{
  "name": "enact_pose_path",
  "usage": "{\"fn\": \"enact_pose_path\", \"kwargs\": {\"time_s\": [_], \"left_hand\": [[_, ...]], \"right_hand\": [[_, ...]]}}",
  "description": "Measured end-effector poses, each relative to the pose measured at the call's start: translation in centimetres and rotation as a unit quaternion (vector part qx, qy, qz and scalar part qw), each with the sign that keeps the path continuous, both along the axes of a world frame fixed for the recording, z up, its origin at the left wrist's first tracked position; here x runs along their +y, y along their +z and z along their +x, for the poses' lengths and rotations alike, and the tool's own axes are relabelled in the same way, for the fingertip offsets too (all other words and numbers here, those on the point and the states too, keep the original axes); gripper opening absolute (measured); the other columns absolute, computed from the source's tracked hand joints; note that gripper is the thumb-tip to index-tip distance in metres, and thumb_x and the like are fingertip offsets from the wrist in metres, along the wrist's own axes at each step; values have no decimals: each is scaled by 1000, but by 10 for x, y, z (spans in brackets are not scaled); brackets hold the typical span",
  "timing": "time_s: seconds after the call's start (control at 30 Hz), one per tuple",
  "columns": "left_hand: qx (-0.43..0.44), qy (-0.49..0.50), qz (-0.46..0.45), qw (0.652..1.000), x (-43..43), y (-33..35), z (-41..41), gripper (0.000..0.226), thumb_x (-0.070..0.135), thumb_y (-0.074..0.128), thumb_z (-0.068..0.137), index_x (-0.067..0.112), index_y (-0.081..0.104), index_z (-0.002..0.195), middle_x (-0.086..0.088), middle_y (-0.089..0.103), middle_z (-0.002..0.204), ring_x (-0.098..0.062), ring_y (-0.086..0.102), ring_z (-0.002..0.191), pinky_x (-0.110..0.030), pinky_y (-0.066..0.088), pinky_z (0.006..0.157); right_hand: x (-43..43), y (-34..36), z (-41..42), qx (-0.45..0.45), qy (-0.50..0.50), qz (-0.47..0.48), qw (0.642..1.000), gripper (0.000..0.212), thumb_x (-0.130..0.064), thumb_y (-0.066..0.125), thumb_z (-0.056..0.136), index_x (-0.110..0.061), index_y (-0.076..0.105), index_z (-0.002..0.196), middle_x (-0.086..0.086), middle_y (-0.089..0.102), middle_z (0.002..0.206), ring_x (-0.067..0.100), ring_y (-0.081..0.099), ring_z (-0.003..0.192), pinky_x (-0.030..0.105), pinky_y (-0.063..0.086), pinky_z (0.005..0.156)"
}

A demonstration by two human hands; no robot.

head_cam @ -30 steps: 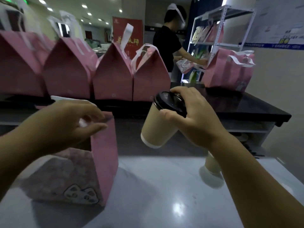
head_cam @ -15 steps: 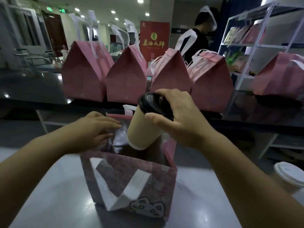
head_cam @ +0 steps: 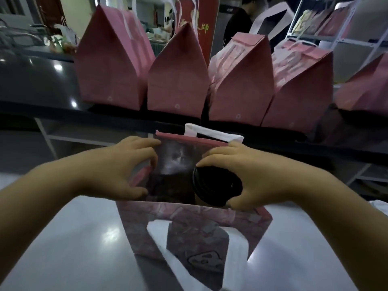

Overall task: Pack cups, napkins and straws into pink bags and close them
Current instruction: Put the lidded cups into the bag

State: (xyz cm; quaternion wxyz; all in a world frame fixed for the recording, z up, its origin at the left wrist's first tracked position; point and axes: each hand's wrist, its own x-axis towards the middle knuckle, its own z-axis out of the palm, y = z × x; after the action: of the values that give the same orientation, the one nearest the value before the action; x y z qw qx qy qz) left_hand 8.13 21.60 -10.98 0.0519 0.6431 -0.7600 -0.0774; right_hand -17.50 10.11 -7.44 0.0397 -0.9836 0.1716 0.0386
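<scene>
Down in the right half of the open pink bag [head_cam: 189, 223], found the cup [head_cam: 216, 183]: black lid up, paper body hidden below the rim. Judged it nearly seated, though could not tell whether bottomed out. Saw no napkins and no straws anywhere in view, so counted both as left to do for this bag, along with folding its top shut. Took the closed pink bags [head_cam: 178, 80] lined up on the dark rear tabletop [head_cam: 31, 80] as finished work: four in a row, part of a fifth at the right edge.

Clasped the lid's rim with the right grip [head_cam: 258, 177], thumb on the near side, fingers over the far side, wrist arched above the bag's mouth. Held the bag's left edge with the left grip [head_cam: 117, 171], fingers curled toward the far corner, thumb toward the near one, apparently spreading the mouth. Stretched both forearms forward from the bottom corners, above the pale glossy tabletop [head_cam: 73, 238] under the bag. Noted one white handle [head_cam: 214, 133] standing at the far rim, another drooped down the front wall.
</scene>
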Motion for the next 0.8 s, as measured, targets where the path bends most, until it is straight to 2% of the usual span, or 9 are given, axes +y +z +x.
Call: {"fn": "enact_pose_path", "kwargs": {"time_s": [0.1, 0.2, 0.33, 0.47, 0.63, 0.7, 0.8], "left_hand": [[12, -2, 24, 1000, 8, 1, -7, 61, 75, 60, 54, 57, 26, 101, 35, -16, 142, 0, 12, 130, -17, 30, 94], [8, -6, 25, 1000, 12, -1, -13, 77, 83, 57, 46, 58, 20, 109, 34, -33, 138, -4, 13, 133, -16, 34, 89], [2, -7, 15, 1000, 13, -4, -15, 102, 85, 55, 46, 57, -3, 125, 34, -43, 132, 3, -2, 128, -17, 25, 92], [32, 3, 24, 999, 13, -5, -11, 101, 68, 58, 59, 52, -9, 133, 35, -40, 133, 8, -2, 126, -11, 27, 88], [46, 14, 27, 998, 12, -5, -7, 98, 57, 50, 61, 48, -10, 139, 35, -38, 135, 12, -3, 123, -4, 30, 65], [55, 18, 32, 998, 11, -7, -5, 97, 55, 49, 62, 49, -11, 138, 36, -38, 134, 15, -5, 122, -4, 30, 66], [69, 21, 37, 997, 8, -9, -4, 95, 53, 49, 65, 49, -13, 137, 37, -38, 133, 17, -10, 120, -7, 27, 77]], "right_hand": [[2, 5, 9, 26, 41, -25, 999, 81, -45, 73, 70, -46, 25, 136, -22, 35, 138, 5, 30, 125, 27, 41, 98], [4, 3, 22, 36, 66, -29, 997, 78, -47, 73, 71, -44, 28, 135, -17, 39, 136, 9, 36, 122, 25, 43, 93], [6, -13, 44, 56, 75, -35, 995, 76, -45, 74, 70, -36, 33, 133, -8, 43, 128, 15, 44, 112, 32, 50, 86], [3, -29, 64, 57, 93, -51, 993, 77, -45, 74, 69, -33, 32, 132, -4, 40, 128, 17, 41, 111, 33, 49, 84], [-3, -42, 81, 42, 115, -50, 991, 76, -48, 75, 66, -31, 34, 128, -3, 42, 118, 11, 35, 95, 26, 40, 75], [-6, -46, 83, 62, 113, -50, 990, 76, -46, 74, 68, -31, 32, 130, -2, 41, 120, 14, 39, 100, 28, 44, 76], [-13, -50, 86, 113, 99, -52, 987, 77, -39, 72, 75, -29, 30, 139, 3, 37, 129, 23, 42, 110, 38, 49, 85]]}}
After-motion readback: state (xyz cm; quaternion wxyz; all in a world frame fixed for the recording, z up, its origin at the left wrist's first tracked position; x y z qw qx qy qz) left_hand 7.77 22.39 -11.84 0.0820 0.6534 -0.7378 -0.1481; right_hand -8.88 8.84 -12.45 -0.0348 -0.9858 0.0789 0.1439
